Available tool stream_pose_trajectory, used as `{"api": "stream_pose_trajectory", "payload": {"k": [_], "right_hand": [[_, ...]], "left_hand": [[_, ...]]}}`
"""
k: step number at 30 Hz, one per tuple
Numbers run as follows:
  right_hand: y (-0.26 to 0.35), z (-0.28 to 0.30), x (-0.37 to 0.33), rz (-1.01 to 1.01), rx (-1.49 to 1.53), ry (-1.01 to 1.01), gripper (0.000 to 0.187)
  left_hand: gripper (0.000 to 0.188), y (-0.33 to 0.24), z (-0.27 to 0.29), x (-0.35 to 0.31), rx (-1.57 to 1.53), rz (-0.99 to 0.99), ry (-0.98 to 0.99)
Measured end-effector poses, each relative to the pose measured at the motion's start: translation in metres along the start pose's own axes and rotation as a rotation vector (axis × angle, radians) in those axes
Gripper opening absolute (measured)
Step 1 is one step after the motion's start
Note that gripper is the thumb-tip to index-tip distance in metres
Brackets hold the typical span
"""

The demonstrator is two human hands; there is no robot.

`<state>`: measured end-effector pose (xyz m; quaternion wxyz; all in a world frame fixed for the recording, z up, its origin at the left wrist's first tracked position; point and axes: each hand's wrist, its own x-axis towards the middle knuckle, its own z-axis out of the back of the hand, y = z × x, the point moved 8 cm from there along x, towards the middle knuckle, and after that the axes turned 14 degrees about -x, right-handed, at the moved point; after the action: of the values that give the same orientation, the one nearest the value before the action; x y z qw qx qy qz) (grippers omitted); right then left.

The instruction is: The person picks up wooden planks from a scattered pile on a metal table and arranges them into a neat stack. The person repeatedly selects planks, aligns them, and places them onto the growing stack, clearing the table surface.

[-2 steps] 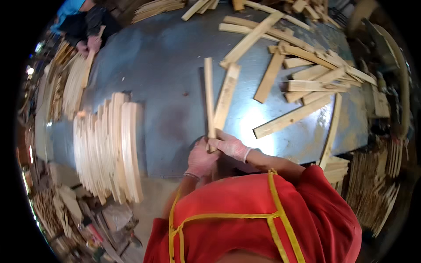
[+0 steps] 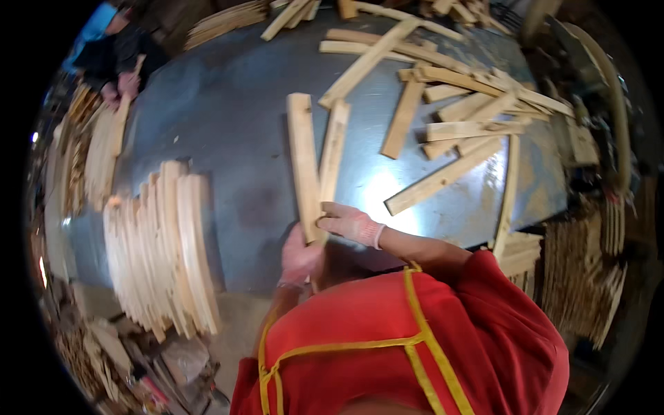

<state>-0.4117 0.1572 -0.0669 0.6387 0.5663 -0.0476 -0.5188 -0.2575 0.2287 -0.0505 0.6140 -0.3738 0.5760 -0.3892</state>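
Smooth grey-blue worktable [image 2: 228, 104], marked with pale brown dust toward its right end, is noted as the working surface. At its near edge a wooden strip [image 2: 302, 155] is held, its near end being gripped by two gloved hands. The lowest part is enclosed from the left by the left hand [image 2: 302, 259]; just above, the right edge is pinched by the right hand [image 2: 351, 225], no wide gap being seen between thumb and wood. The undersides of both grips are hidden.

Governing relation: the strip's long axis is directed away from the body, with the far end inclined slightly left, so that nearly all its length is carried beyond the grip. The extreme near end is closest to the left hand. Whether the far end is lifted or rested cannot be told.

Just to the right, a second strip [image 2: 335, 149] is laid with the opposite inclination, a narrow V being formed. Farther right, a loose pile [image 2: 470, 117] is spread at mixed angles. At left, a row of strips [image 2: 187, 242] is arranged side by side, near ends projected past the table edge. Beyond it, another length is handled by a co-worker's hand [image 2: 129, 83].
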Motion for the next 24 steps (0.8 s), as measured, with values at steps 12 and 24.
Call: {"api": "stream_pose_trajectory", "payload": {"k": [12,24], "right_hand": [[0.011,0.02,0.015,0.016,-0.059,-0.214,0.069],[-0.173,0.343,-0.111,-0.999,-0.495,-1.11,0.08]], "left_hand": [[0.077,-0.001,0.026,0.03,0.76,-0.096,-0.082],[0.085,-0.024,-0.005,0.025,0.86,0.054,-0.159]]}}
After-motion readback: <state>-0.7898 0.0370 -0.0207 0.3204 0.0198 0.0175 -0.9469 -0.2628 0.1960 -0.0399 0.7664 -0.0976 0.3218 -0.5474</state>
